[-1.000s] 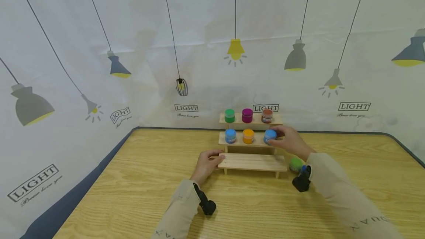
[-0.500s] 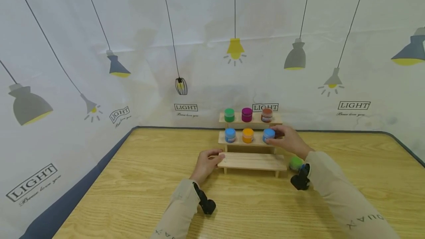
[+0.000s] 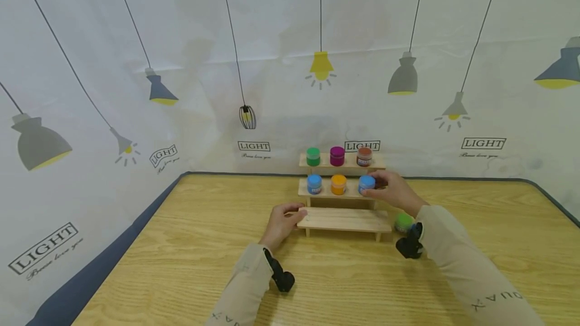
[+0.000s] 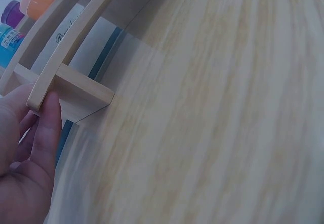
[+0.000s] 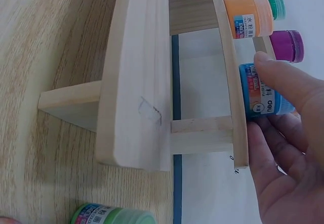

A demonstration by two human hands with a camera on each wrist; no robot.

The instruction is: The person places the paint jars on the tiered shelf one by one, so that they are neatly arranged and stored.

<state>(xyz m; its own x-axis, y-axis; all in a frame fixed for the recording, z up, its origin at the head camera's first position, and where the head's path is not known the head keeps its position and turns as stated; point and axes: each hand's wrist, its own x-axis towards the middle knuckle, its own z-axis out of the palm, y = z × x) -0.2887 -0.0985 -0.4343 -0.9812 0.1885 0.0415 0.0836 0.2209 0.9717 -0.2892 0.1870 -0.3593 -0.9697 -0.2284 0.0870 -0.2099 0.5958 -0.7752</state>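
Note:
A three-tier wooden stand [image 3: 346, 219] is at the back of the table. My left hand [image 3: 279, 226] pinches the left end of its lowest board, thumb on top and fingers at the underside. At the right end of the middle board, my right hand [image 3: 395, 192] grips a blue paint jar [image 5: 258, 92] between thumb and fingers; the jar is upright, its base at the board. Another blue jar [image 3: 314, 184] and an orange jar [image 3: 338, 184] share that board. Green [image 3: 313, 156], purple [image 3: 337, 156] and reddish-brown [image 3: 364, 156] jars line the top one.
A light-green jar [image 3: 404, 222] is on the table right of the stand, partly behind the right wrist's black camera [image 3: 410, 243]. Behind the stand rises a white wall covering [image 3: 281, 89] printed with lamps. A dark blue strip [image 3: 453, 179] runs along the table's back edge.
The right hand and its blue jar have shifted very slightly left along the middle board, then stayed there. The left hand keeps its hold on the lowest board.

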